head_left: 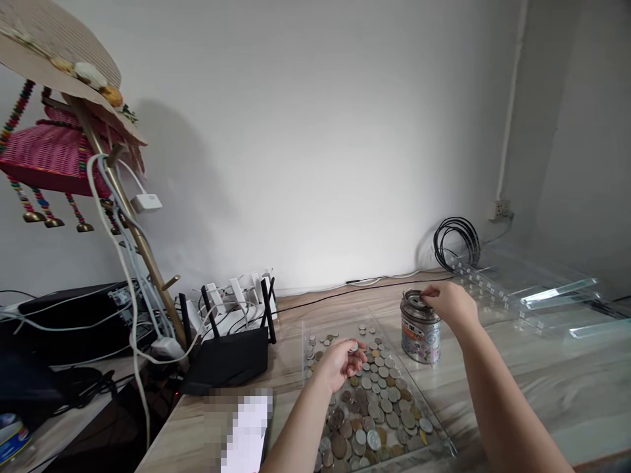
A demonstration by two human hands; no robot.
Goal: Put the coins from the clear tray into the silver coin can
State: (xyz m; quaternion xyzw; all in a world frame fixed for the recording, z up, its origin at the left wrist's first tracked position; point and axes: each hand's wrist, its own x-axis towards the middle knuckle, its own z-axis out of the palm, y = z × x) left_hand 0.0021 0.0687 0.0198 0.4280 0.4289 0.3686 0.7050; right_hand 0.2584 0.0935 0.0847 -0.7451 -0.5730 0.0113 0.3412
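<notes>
A clear shallow tray [446, 439] lies on the wooden table, holding several loose coins [379, 410]. My left hand [339, 362] hovers over the tray's far left part with its fingers curled around a few coins. A printed metal tin [419, 326] with a slotted lid stands upright just right of the tray. My right hand [451, 303] rests at the top of the tin, fingertips pinched together over the lid slot; whatever they pinch is too small to make out.
A black router [227, 351] with antennas and a white power strip [236, 295] sit left of the tray. Clear acrylic pieces [532, 289] and a coiled black cable [456, 242] lie at the back right. A leaning stand with cables and a hat rises at left.
</notes>
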